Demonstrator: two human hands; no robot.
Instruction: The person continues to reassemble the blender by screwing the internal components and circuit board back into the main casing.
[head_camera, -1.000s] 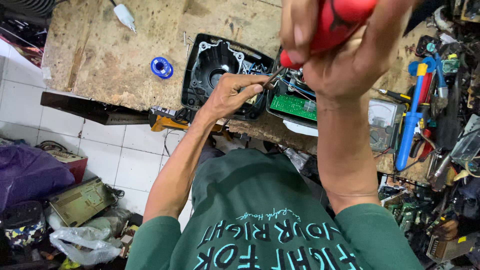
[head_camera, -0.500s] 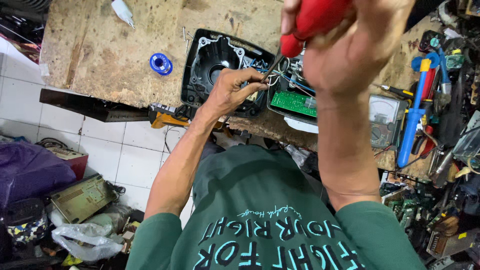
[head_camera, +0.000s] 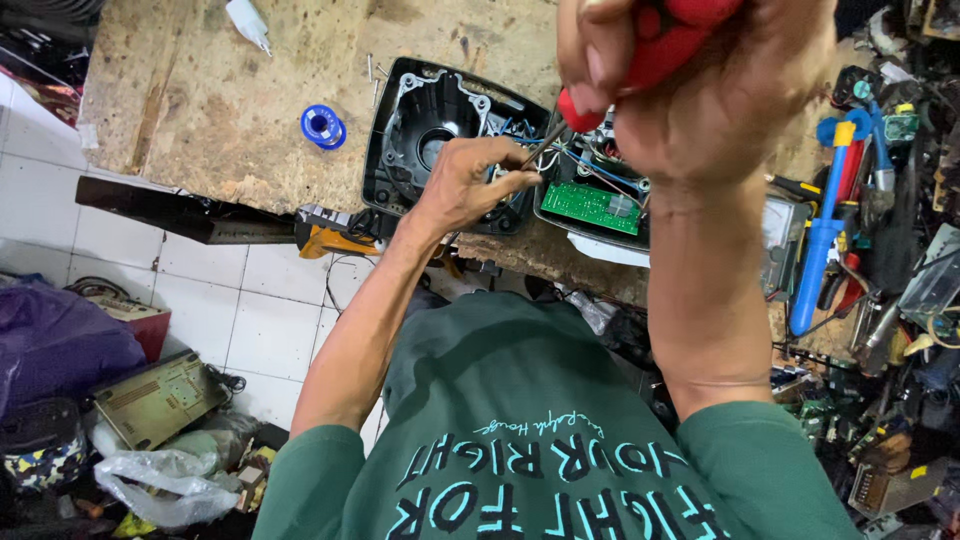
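Screwdriver (head_camera: 660, 50) first: its red handle is clenched in my right hand (head_camera: 700, 90), fingers wrapped tight around it, and the thin metal shaft runs down and away from that fist toward my left hand (head_camera: 470, 185). My left hand is curled, its fingertips (head_camera: 520, 182) pinched together right at the shaft's tip; whether something small sits between them I cannot tell. That hand rests on the rim of a black plastic housing (head_camera: 420, 120), which lies open on the worn wooden workbench (head_camera: 200, 110). Just beside the screwdriver tip, on the side nearer my right wrist, sits the other half of the device with a green circuit board (head_camera: 590, 205) and a bundle of blue and white wires above it. Beyond my left hand, well apart on the bench, lies a blue spool (head_camera: 323, 127), and a few loose screws rest near the housing's far corner. Outside my right forearm, a blue desoldering pump (head_camera: 825, 230) stands among cluttered tools.
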